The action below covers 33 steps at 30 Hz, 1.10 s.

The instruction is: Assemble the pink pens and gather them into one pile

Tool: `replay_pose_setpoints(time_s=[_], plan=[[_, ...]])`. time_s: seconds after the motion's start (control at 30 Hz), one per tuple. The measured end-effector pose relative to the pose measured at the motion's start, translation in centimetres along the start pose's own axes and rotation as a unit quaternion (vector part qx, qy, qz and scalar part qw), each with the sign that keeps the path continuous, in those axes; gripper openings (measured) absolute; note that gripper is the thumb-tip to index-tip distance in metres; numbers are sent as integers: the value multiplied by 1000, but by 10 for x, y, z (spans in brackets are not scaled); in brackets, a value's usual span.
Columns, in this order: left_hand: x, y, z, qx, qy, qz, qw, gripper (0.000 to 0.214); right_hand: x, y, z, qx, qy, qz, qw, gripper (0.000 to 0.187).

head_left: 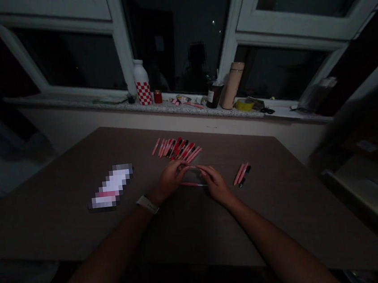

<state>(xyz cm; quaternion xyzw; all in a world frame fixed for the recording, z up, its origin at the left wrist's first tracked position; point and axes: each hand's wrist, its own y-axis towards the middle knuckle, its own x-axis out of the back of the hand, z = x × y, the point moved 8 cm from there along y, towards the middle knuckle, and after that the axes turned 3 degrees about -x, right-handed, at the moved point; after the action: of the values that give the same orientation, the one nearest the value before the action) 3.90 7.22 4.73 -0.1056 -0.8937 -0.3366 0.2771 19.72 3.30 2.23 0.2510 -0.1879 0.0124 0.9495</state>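
Both my hands rest on a brown table [81,207], fingers curled onto a small clear plastic sleeve [192,175] lying between them. My left hand [170,177], with a watch at the wrist, pinches the sleeve's left edge. Its right edge is held by my right hand [215,183]. A thin pink stick [193,184] lies at the sleeve's near edge. Beyond my hands, several pink and red pens [177,148] lie in a row. A few more pens [242,174] lie just right of my right hand.
A blurred white and pink flat item [112,186] lies on the table to the left. The windowsill behind holds a red-checked white bottle [142,83], a tan flask [232,85], a dark jar [214,94] and a yellow tape roll [244,105]. A shelf edge [367,203] stands at right.
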Motion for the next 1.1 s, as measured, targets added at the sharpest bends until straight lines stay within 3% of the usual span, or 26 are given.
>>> replay_pose_setpoints(time_s=[0.37, 0.9, 1.1], plan=[[3, -1, -8, -26, 10, -25, 999, 19, 0, -1, -4, -5, -6, -5, 1000, 34], [2, -3, -26, -107, 106, 13, 989, 21, -3, -2, -1, 3, -31, -1, 1000, 34], [-1, -6, -25, -117, 88, 24, 989, 20, -7, -6, 13, 39, -81, 43, 995, 36]])
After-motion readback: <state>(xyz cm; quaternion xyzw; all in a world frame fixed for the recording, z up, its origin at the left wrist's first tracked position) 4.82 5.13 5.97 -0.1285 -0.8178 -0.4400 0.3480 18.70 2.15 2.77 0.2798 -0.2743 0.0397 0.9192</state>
